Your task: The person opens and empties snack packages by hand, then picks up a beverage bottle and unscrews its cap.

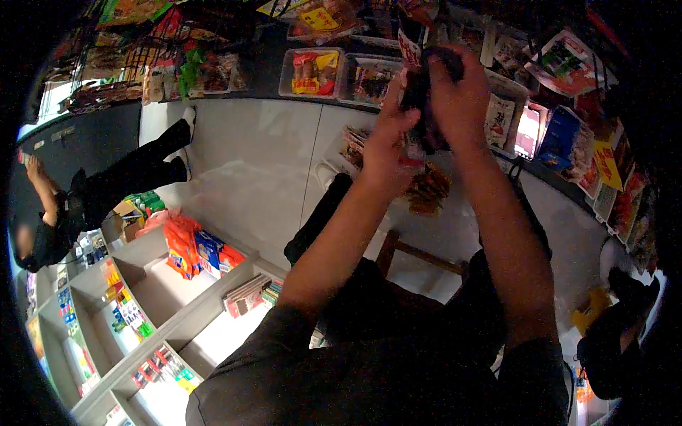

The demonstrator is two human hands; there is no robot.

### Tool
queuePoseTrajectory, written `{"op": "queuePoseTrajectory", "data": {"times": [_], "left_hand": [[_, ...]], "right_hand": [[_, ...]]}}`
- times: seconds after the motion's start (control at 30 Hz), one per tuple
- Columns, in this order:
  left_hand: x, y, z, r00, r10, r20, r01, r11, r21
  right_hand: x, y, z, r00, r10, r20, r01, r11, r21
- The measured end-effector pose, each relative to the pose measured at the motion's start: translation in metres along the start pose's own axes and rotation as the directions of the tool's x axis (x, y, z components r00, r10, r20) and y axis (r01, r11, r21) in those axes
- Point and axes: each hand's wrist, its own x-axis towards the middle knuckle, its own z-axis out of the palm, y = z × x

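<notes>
Between the two bare hands, near the top of the view, is a dark item [429, 133], raised in front of the edge of the display counter [263, 84]; it is blurred and partly covered, so its exact kind cannot be told. The right hand [462, 96] has its fingers bent around the upper part of this item. The left hand [389, 142] is at its lower left side, with the thumb and fingers close against it, but one cannot tell how firmly they pinch. Below the hands, some orange-brown packets [426, 190] are visible, and just to the left of them is a pale container [330, 155] with more packets inside. Behind, on the counter, a white tray [285, 74] holds a red and yellow packet [316, 73]. To the right of the right hand stands a bright screen [529, 131], near a blue packet [563, 138] and a yellow card [607, 166]. Lower, between the legs of the person, part of a wooden stool [426, 257] is seen. At the far left, another person [78, 202] in black clothes has a small object in one hand. Nearer, an orange-red plastic bag [182, 245] lies in a shelf compartment [153, 291], among other compartments with small colourful goods.
</notes>
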Motion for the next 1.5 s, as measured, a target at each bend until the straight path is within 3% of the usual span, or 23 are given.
{"op": "queuePoseTrajectory", "data": {"times": [0.07, 0.17, 0.2, 0.27, 0.4, 0.47, 0.5, 0.53, 0.57, 0.63, 0.73, 0.83, 0.93, 1.07, 1.17, 1.23, 1.37, 1.47, 1.5], "left_hand": [[0.002, 0.001, 0.004, 0.999, 0.029, -0.023, -0.030, 0.997, -0.067], [0.031, 0.003, -0.021, 0.982, 0.174, -0.078, -0.183, 0.975, -0.130], [0.024, 0.019, -0.015, 0.963, 0.143, -0.230, -0.161, 0.985, -0.060], [0.022, 0.024, -0.035, 0.979, 0.136, -0.149, -0.152, 0.983, -0.099], [0.013, 0.012, -0.022, 0.987, 0.038, -0.158, -0.044, 0.998, -0.035], [0.006, -0.005, -0.020, 1.000, 0.014, -0.023, -0.014, 1.000, 0.012], [0.001, -0.011, -0.019, 0.999, -0.005, 0.044, 0.003, 0.999, 0.037], [-0.007, -0.008, -0.007, 0.996, -0.062, 0.058, 0.046, 0.967, 0.249], [-0.011, -0.010, -0.002, 0.993, -0.034, 0.110, -0.001, 0.954, 0.300], [-0.014, -0.015, 0.004, 0.977, 0.018, 0.213, -0.101, 0.916, 0.389], [-0.011, -0.016, -0.007, 0.998, -0.056, 0.030, 0.045, 0.961, 0.272], [0.006, -0.011, -0.020, 0.995, -0.051, -0.087, 0.045, 0.996, -0.071], [0.011, -0.001, -0.026, 0.996, 0.009, -0.088, -0.007, 1.000, 0.023], [0.000, 0.002, -0.008, 0.995, -0.054, -0.082, 0.059, 0.996, 0.065], [-0.004, -0.004, -0.005, 0.998, -0.008, -0.057, 0.021, 0.974, 0.225], [-0.002, -0.010, -0.005, 0.994, 0.063, 0.090, -0.088, 0.947, 0.309], [0.003, -0.014, -0.004, 0.965, 0.113, 0.235, -0.183, 0.936, 0.301], [0.007, -0.005, -0.002, 0.957, 0.256, 0.140, -0.288, 0.901, 0.323], [0.010, 0.000, -0.007, 0.959, 0.273, 0.083, -0.285, 0.900, 0.331]], "right_hand": [[0.001, 0.000, -0.001, 0.999, 0.021, 0.043, -0.023, 0.999, 0.037], [-0.028, -0.009, 0.005, 0.945, -0.245, 0.218, 0.240, 0.970, 0.047], [-0.038, -0.015, 0.008, 0.925, -0.283, 0.255, 0.272, 0.959, 0.080], [-0.050, -0.021, 0.007, 0.873, -0.361, 0.327, 0.336, 0.933, 0.133], [-0.034, -0.005, 0.017, 0.947, -0.312, 0.079, 0.303, 0.947, 0.102], [-0.012, 0.004, 0.012, 0.956, -0.274, -0.103, 0.274, 0.962, -0.009], [-0.001, 0.009, 0.005, 0.961, -0.249, -0.116, 0.249, 0.968, -0.020], [0.011, 0.013, -0.005, 0.965, -0.225, -0.132, 0.223, 0.974, -0.030], [0.019, 0.016, -0.010, 0.969, -0.202, -0.145, 0.199, 0.979, -0.039], [0.023, 0.022, -0.011, 0.982, -0.148, -0.120, 0.147, 0.989, -0.016], [0.011, 0.017, -0.007, 0.994, -0.083, 0.066, 0.083, 0.996, -0.007], [-0.030, -0.010, 0.000, 0.964, -0.110, 0.241, 0.091, 0.992, 0.089], [-0.033, -0.013, 0.003, 0.921, -0.282, 0.268, 0.235, 0.952, 0.196], [-0.026, -0.019, -0.004, 0.959, -0.274, 0.070, 0.270, 0.961, 0.061], [-0.010, -0.007, -0.004, 0.970, -0.240, -0.038, 0.241, 0.971, 0.011], [0.005, 0.007, -0.005, 0.982, -0.170, -0.085, 0.168, 0.985, -0.025], [0.009, 0.018, 0.000, 0.993, 0.103, -0.052, -0.096, 0.987, 0.127], [-0.024, -0.001, 0.006, 0.992, 0.002, 0.124, 0.003, 0.999, -0.039], [-0.034, -0.007, 0.006, 0.982, -0.030, 0.187, 0.026, 0.999, 0.024]]}}
